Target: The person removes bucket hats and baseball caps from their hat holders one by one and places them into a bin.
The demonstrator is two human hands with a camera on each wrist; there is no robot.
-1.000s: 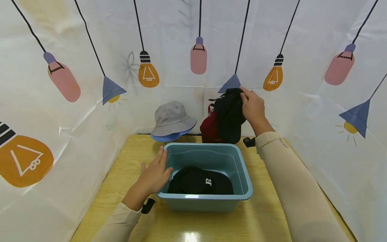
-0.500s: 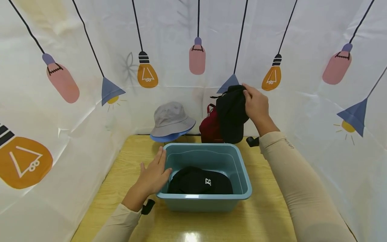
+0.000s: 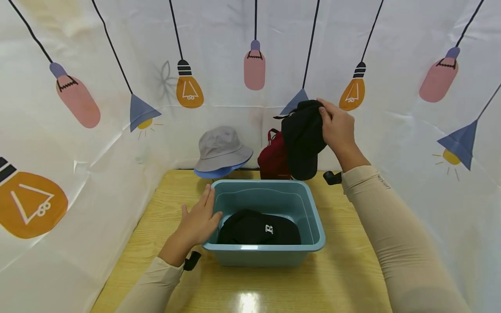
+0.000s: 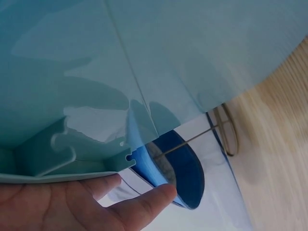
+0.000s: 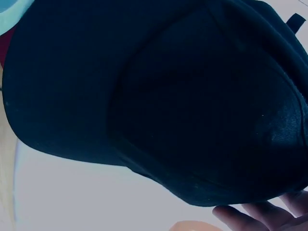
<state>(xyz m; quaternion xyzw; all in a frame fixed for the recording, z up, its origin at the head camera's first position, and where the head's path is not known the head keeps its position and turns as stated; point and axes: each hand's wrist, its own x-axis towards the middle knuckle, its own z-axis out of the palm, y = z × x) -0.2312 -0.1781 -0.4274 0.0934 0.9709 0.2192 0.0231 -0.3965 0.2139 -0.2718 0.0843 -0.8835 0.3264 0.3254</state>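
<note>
My right hand (image 3: 338, 126) pinches the edge of a black baseball cap (image 3: 303, 134), lifted at the back right with its brim hanging down. That cap (image 5: 168, 96) fills most of the right wrist view, with fingertips (image 5: 236, 219) at its lower right edge. Partly hidden behind it is a dark red cap (image 3: 272, 158). My left hand (image 3: 197, 221), fingers straight, rests against the left side of a teal plastic basin (image 3: 270, 248). Inside the basin lies another black cap (image 3: 244, 230) with a white letter on its front.
A grey bucket hat (image 3: 223, 148) with a blue underside sits behind the basin, at left. A wire stand (image 4: 228, 130) shows beside it in the left wrist view. The wooden table (image 3: 211, 287) ends at a white printed sheet (image 3: 129, 52) around the back and sides.
My right hand has drawn the black cap up and to the right, uncovering more of the red cap. My left hand stays at the basin.
</note>
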